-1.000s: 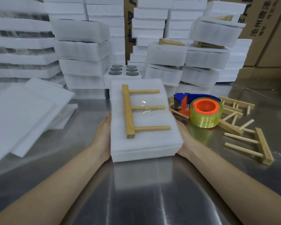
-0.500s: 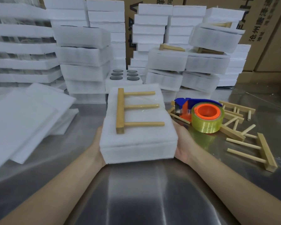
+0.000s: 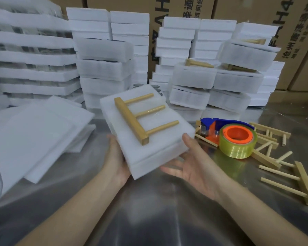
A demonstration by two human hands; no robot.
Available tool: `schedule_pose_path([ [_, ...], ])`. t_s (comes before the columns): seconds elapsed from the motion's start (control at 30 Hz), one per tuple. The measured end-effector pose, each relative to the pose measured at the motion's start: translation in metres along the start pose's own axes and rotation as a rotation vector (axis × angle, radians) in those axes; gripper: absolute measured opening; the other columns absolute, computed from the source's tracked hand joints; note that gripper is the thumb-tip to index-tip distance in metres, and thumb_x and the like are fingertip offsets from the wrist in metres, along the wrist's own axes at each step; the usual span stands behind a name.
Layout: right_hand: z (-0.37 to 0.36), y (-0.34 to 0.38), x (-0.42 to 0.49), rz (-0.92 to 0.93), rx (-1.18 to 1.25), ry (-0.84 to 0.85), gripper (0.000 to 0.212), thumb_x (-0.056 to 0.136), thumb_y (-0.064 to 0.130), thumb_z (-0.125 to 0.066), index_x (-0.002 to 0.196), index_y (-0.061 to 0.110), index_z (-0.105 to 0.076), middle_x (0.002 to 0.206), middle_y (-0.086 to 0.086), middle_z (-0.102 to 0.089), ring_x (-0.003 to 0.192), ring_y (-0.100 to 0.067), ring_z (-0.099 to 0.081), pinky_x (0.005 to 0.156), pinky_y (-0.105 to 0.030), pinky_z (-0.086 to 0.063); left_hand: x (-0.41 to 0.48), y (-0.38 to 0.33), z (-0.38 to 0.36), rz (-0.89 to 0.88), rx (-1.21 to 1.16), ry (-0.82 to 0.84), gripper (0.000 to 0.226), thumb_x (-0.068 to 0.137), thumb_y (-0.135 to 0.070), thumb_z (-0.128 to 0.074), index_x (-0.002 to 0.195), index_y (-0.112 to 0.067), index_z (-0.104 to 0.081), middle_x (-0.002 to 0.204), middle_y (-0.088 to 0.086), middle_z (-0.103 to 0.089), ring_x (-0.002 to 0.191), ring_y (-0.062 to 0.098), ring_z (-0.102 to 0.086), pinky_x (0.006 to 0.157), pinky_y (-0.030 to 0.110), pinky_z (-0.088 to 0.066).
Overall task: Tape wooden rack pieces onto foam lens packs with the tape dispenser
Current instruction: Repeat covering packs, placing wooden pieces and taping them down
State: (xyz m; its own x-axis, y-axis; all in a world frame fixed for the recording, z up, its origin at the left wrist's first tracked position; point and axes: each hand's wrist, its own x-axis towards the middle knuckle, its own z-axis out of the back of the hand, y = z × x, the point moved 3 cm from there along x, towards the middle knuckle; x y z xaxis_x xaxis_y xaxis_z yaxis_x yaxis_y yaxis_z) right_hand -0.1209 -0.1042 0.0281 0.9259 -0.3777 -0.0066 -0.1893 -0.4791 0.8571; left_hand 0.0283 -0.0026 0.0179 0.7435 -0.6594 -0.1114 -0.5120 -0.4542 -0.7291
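Foam pack [image 3: 160, 139] is up off the steel table [image 3: 149, 219], tilted. Left hand [image 3: 116, 160] grips its left edge (fingers hidden underneath); right hand [image 3: 194, 167] is flat open, thumb touching the corner. The wooden rack [image 3: 130, 119] on top has its spine running far-left to near-right, pegs pointing right.

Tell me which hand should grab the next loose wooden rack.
Right, probably. The right hand is nearer the loose racks on that side, fingers relaxed; the left hand holds the foam pack from the far side.
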Motion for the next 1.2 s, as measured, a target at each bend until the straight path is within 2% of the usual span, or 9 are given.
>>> schedule_pose_path([
  [0.23,0.014,0.005,0.003,0.122,-0.022,-0.153,0.046,0.080,0.022,-0.068,0.124,0.017,-0.056,0.119,-0.016,-0.067,0.107,-0.032,-0.067,0.079,-0.054,-0.056,0.008,-0.001,0.006,-0.156,0.374,0.047,0.054,0.100,-0.054,-0.026,0.124,-0.021,-0.061,0.113,-0.002,-0.071,0.107,0.015,-0.066,0.099,0.040,-0.047],
  [0.33,0.014,0.023,0.003,0.266,-0.025,-0.221,0.052,0.074,0.022,-0.063,0.125,0.014,-0.057,0.120,-0.018,-0.065,0.105,-0.034,-0.067,0.071,-0.050,-0.057,0.018,-0.001,0.011,-0.387,0.734,0.025,0.047,0.103,-0.045,-0.026,0.110,-0.024,-0.068,0.092,-0.009,-0.075,0.090,0.011,-0.069,0.081,0.026,-0.049],
  [0.43,0.008,0.052,0.005,0.415,0.022,-0.244,0.050,0.075,0.025,-0.064,0.123,0.014,-0.057,0.118,-0.016,-0.067,0.103,-0.033,-0.067,0.067,-0.044,-0.058,0.033,0.008,0.018,-0.376,0.822,-0.042,0.044,0.103,-0.038,-0.029,0.089,-0.023,-0.069,0.075,-0.006,-0.074,0.074,0.018,-0.067,0.062,0.020,-0.050],
  [0.53,-0.002,0.096,0.014,0.526,0.069,-0.304,0.047,0.079,0.029,-0.066,0.123,0.017,-0.057,0.121,-0.012,-0.066,0.103,-0.031,-0.068,0.067,-0.041,-0.058,0.044,0.011,0.023,-0.400,0.929,-0.076,0.044,0.103,-0.036,-0.032,0.081,-0.023,-0.068,0.074,-0.003,-0.073,0.068,0.011,-0.068,0.072,0.029,-0.051],
  [0.7,-0.015,0.181,0.068,0.531,0.147,-0.413,0.035,0.086,0.028,-0.066,0.116,0.015,-0.054,0.122,-0.010,-0.056,0.103,-0.032,-0.064,0.073,-0.046,-0.060,0.048,0.012,0.023,-0.403,0.971,-0.083,0.044,0.101,-0.038,-0.036,0.078,-0.019,-0.068,0.073,0.000,-0.072,0.069,0.008,-0.068,0.074,0.032,-0.048],
  [0.87,-0.017,0.240,0.125,0.448,0.105,-0.553,0.046,0.083,0.033,-0.066,0.119,0.011,-0.047,0.121,-0.013,-0.048,0.089,-0.036,-0.057,0.058,-0.043,-0.060,0.049,0.012,0.019,-0.426,1.005,-0.059,0.042,0.101,-0.030,-0.037,0.074,-0.017,-0.066,0.067,-0.001,-0.072,0.060,-0.004,-0.065,0.069,0.024,-0.045],
  [0.97,-0.007,0.250,0.146,0.380,0.039,-0.594,0.033,0.085,0.033,-0.065,0.103,0.011,-0.049,0.106,-0.010,-0.050,0.088,-0.034,-0.056,0.047,-0.042,-0.057,0.050,0.007,0.018,-0.418,1.003,-0.062,0.042,0.102,-0.026,-0.037,0.075,-0.016,-0.067,0.067,0.000,-0.072,0.059,-0.005,-0.064,0.065,0.017,-0.043],
  [1.1,0.020,0.247,0.164,0.342,0.052,-0.658,0.048,0.083,0.038,-0.072,0.116,0.012,-0.049,0.113,-0.011,-0.050,0.098,-0.035,-0.058,0.047,-0.041,-0.058,0.049,0.004,0.016,-0.420,0.963,-0.063,0.041,0.102,-0.022,-0.038,0.074,-0.014,-0.067,0.065,0.001,-0.071,0.055,-0.007,-0.062,0.057,0.002,-0.041],
  [1.2,0.034,0.248,0.166,0.359,-0.041,-0.657,0.047,0.084,0.044,-0.071,0.107,0.012,-0.046,0.104,-0.011,-0.054,0.079,-0.030,-0.061,0.048,-0.037,-0.059,0.050,0.005,0.016,-0.425,0.945,-0.067,0.040,0.102,-0.021,-0.039,0.075,-0.013,-0.068,0.065,0.001,-0.071,0.055,-0.006,-0.063,0.056,0.002,-0.042],
])
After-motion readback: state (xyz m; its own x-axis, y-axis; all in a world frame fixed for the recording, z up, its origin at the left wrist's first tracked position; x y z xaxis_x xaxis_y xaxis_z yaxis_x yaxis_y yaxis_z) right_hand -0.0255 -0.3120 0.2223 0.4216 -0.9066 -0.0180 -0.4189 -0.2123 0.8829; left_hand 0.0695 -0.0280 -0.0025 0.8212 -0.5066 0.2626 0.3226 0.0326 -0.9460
